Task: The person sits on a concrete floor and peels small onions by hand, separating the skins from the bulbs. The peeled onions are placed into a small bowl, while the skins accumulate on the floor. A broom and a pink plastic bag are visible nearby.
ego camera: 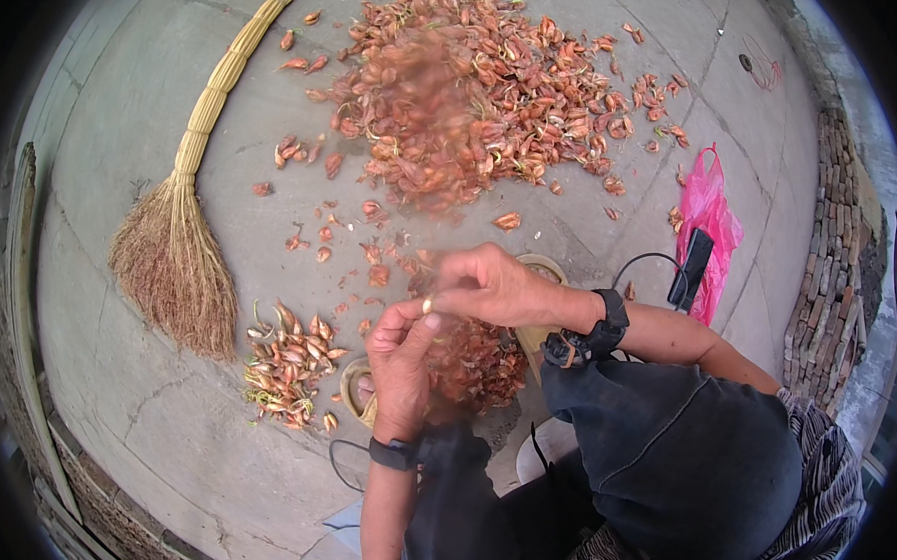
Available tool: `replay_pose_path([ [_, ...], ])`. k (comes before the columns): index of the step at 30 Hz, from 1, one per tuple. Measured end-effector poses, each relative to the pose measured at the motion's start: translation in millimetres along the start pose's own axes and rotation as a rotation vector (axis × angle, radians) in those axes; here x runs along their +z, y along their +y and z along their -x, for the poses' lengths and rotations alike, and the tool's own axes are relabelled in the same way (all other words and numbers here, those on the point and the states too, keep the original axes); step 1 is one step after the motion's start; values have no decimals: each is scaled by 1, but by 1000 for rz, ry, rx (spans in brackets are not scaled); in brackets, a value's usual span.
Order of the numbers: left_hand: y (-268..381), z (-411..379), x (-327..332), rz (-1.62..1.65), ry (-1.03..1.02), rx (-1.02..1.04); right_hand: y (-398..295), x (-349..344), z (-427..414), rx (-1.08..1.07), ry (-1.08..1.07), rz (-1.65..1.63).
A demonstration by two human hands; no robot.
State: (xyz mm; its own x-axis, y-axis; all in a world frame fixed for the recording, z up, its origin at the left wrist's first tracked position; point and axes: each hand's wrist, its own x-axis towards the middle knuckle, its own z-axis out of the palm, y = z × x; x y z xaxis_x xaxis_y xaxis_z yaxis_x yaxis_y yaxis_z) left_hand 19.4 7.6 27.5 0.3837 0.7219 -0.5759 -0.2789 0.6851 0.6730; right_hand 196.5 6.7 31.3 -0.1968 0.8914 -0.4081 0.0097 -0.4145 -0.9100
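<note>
My left hand point(401, 361) pinches a small pale shallot bulb point(427, 305) between thumb and forefinger. The fingertips of my right hand point(494, 287) meet the same bulb from the other side and are partly blurred. Below the hands, between my sandalled feet, lies a heap of dry reddish skins point(482, 368). Left of my left hand is a small pile of cleaner shallots point(291, 366), some with green sprouts. Farther out spreads a large heap of reddish-brown shallots point(485, 91) in papery skins; a blurred smear covers part of it.
A straw broom point(184, 246) lies at the left. On the right, a black device point(690, 269) with a cable rests against a pink plastic bag point(708, 208). Stacked bricks point(823, 264) line the right side. Loose shallots point(377, 275) dot the concrete floor point(177, 434).
</note>
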Motion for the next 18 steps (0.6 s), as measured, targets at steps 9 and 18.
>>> replay_pose_path([
  [9,-4,-2,-4,61,32,83,-14,-14,5,183,-296,-35],
  [18,4,1,-2,-5,52,-66,2,2,-2,-533,131,450],
])
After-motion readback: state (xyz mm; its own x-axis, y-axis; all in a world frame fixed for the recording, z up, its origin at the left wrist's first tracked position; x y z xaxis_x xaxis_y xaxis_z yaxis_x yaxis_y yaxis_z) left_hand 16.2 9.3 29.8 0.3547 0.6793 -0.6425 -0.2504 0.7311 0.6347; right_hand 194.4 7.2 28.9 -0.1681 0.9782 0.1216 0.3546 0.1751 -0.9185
